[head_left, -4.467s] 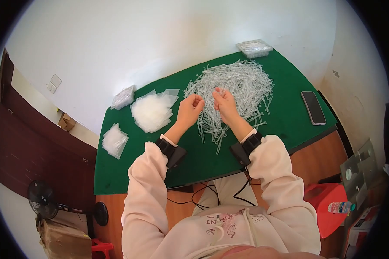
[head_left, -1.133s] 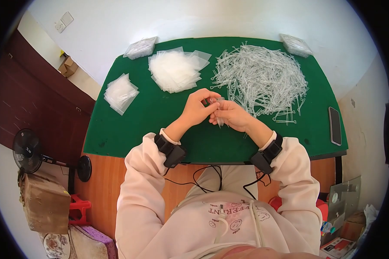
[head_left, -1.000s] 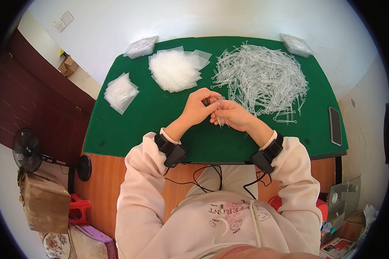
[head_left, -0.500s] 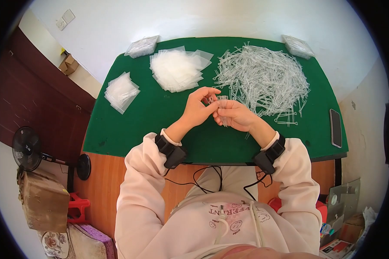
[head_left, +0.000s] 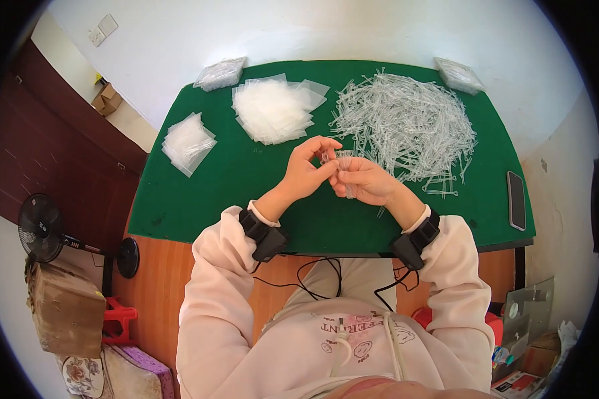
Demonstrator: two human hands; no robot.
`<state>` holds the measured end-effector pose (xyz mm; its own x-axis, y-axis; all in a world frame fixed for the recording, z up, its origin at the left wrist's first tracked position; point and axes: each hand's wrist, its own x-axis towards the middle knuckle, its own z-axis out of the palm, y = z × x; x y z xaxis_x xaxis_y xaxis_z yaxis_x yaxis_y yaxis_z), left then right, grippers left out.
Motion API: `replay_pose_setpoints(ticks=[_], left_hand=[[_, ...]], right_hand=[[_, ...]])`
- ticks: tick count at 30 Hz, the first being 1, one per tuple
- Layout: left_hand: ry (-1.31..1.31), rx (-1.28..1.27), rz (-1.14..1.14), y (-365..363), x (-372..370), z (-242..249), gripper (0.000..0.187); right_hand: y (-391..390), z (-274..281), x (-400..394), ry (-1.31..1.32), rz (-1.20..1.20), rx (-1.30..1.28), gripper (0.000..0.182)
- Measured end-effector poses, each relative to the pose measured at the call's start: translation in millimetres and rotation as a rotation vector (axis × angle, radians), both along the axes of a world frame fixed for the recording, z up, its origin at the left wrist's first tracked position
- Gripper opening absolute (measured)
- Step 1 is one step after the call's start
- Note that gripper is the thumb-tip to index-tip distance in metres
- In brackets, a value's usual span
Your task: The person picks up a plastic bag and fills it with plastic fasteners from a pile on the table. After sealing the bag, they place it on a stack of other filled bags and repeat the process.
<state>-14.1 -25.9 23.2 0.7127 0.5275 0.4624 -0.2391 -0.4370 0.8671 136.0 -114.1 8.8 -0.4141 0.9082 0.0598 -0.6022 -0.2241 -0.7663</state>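
Over the front middle of the green table, my right hand point(head_left: 369, 181) is closed around a small bunch of clear plastic sticks with looped ends point(head_left: 345, 159). My left hand point(head_left: 309, 166) meets it from the left, thumb and fingers pinched at the looped ends of the bunch. At least one loop shows between the left fingertips; how many sticks they hold is hidden. Behind my right hand spreads a big heap of the same clear looped sticks point(head_left: 406, 123). A pile of clear plastic bags point(head_left: 273, 110) lies beyond my left hand, with a smaller stack of bags point(head_left: 189, 143) farther left.
Clear boxes stand at the table's back left point(head_left: 221, 73) and back right point(head_left: 459, 75). A phone point(head_left: 516, 199) lies by the right edge of the green table point(head_left: 246, 193). A black fan point(head_left: 41, 228) and a cardboard box point(head_left: 66, 309) are at the left; cables point(head_left: 313, 282) hang before my lap.
Both hands stay together around the bunch, with only slight finger movement. The whole view has shifted down a little.
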Motion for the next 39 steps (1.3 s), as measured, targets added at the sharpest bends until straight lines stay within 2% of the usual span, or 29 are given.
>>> replay_pose_setpoints(ticks=[11, 18, 23, 27, 30, 34, 37, 38, 39], left_hand=[[-0.074, -0.082, -0.148, 4, -1, -1, 0.032], [-0.087, -0.198, -0.284, 6, -2, 4, 0.047], [-0.098, -0.196, -0.279, 7, -2, 1, 0.048], [-0.113, -0.338, -0.252, 12, -1, -2, 0.045], [-0.133, -0.292, -0.153, 14, -2, -2, 0.036], [-0.094, -0.273, -0.041, 18, 1, -6, 0.033], [0.030, -0.164, 0.065, 36, 14, -16, 0.029], [0.095, -0.115, 0.123, 43, 19, -21, 0.028], [0.101, -0.112, 0.117, 52, 24, -24, 0.028]], right_hand=[[-1, 1, 0, 0.019, 0.009, 0.014, 0.011], [-1, 2, 2, 0.029, -0.005, 0.028, 0.016], [-1, 2, 3, 0.020, -0.038, 0.022, 0.020], [-1, 3, 4, 0.008, -0.058, 0.022, 0.021], [0, 4, 6, -0.015, -0.083, 0.027, 0.022], [1, 3, 12, -0.092, -0.193, 0.003, 0.021], [7, -1, 34, -0.041, -0.463, 0.045, 0.022], [10, -4, 45, -0.034, -0.471, 0.046, 0.022], [14, -7, 58, 0.014, -0.682, 0.041, 0.022]])
